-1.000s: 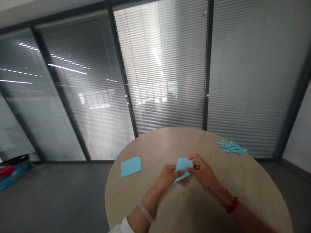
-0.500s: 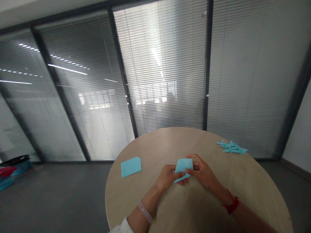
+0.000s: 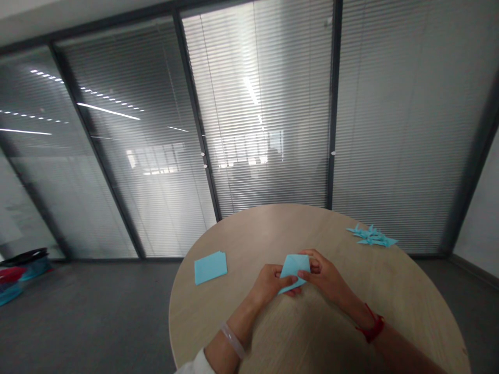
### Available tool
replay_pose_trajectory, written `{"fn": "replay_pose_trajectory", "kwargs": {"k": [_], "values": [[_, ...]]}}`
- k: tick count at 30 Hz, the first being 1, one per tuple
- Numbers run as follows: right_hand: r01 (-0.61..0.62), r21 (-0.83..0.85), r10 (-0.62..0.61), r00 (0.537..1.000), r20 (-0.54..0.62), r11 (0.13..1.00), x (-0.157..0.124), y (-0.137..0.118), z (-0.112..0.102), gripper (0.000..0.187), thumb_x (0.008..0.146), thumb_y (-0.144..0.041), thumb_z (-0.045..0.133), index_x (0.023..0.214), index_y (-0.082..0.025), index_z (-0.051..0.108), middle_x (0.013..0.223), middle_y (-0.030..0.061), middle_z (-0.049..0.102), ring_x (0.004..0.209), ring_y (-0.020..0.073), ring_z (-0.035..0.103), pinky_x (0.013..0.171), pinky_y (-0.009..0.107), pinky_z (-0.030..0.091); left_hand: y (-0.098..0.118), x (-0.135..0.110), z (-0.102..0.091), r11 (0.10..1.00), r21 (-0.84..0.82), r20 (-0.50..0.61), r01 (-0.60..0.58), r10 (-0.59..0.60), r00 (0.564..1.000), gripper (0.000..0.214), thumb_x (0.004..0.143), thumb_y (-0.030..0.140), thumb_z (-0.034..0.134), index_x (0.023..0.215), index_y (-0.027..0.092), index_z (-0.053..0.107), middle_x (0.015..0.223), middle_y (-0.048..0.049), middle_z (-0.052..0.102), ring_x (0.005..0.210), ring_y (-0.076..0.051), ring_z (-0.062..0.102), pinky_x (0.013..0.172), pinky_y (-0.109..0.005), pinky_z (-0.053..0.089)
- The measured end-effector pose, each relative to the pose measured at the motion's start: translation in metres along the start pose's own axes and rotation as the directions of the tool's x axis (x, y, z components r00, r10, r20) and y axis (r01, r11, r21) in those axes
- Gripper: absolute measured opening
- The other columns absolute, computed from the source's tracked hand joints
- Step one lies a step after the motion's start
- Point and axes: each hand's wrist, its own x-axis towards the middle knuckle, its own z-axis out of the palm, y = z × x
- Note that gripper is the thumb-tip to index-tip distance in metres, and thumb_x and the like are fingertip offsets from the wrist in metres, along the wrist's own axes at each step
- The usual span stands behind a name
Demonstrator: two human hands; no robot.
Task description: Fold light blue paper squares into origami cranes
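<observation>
Both hands hold one folded light-blue paper [image 3: 295, 266] just above the round wooden table [image 3: 273, 228]. My left hand [image 3: 268, 284] pinches its lower left corner with thumb on top. My right hand [image 3: 325, 278] grips its right edge, fingers curled round it. A clear bangle sits on my left wrist and a red cord on my right wrist.
A stack of flat light-blue square sheets [image 3: 210, 266] lies on the table to the left. Several folded blue paper figures [image 3: 372, 236] lie at the table's far right edge. Glass walls with blinds stand behind; coloured bags [image 3: 19, 270] rest on the floor far left.
The hands and paper have barely moved; my right fingers have shifted slightly along the paper's right edge.
</observation>
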Motion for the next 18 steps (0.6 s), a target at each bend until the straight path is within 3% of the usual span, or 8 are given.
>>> {"fn": "replay_pose_trajectory", "kwargs": {"k": [6,12,15,18], "values": [[0.008,-0.030,-0.008,1.000,0.002,1.000,-0.0005,0.0002,0.0008,0.045,0.073,-0.036,0.071,0.108,-0.019,0.047,0.089,0.0056,0.071,0.078,0.0219,0.068,0.071,0.034,0.053,0.0008,-0.0015,-0.0010,0.999,0.041,0.007,-0.013,0.013,1.000,0.039,0.067,0.046,0.071,0.077,0.008,0.072,0.069,-0.0093,0.071,0.060,-0.019,0.065,0.063,-0.031,0.052],[-0.024,-0.039,0.025,1.000,0.013,0.999,-0.0006,0.0002,0.0014,0.058,0.071,-0.033,0.071,0.118,-0.020,0.041,0.088,0.0044,0.071,0.077,0.0215,0.068,0.068,0.032,0.052,0.0024,-0.0024,-0.0007,0.997,0.070,0.044,0.017,-0.020,0.999,0.040,0.067,0.046,0.070,0.079,0.008,0.071,0.069,-0.0088,0.071,0.062,-0.021,0.066,0.065,-0.032,0.052],[-0.024,-0.079,0.025,1.000,0.018,0.997,-0.0019,-0.0033,0.0023,0.052,0.070,-0.033,0.071,0.114,-0.020,0.046,0.082,0.0025,0.069,0.074,0.0204,0.066,0.066,0.031,0.052,0.0039,-0.0034,0.0005,0.997,0.064,0.075,0.032,-0.037,0.996,0.041,0.065,0.047,0.071,0.079,0.009,0.071,0.068,-0.0082,0.070,0.063,-0.021,0.066,0.064,-0.032,0.052],[-0.014,-0.117,0.007,0.999,-0.053,0.993,-0.0029,-0.0075,0.0030,0.043,0.069,-0.033,0.070,0.107,-0.020,0.053,0.083,0.0024,0.068,0.074,0.0199,0.065,0.066,0.030,0.051,0.0067,-0.0045,0.0009,0.999,0.043,0.060,0.031,-0.034,0.998,0.039,0.060,0.044,0.076,0.079,0.010,0.070,0.070,-0.0075,0.070,0.064,-0.020,0.066,0.065,-0.031,0.052]]}}
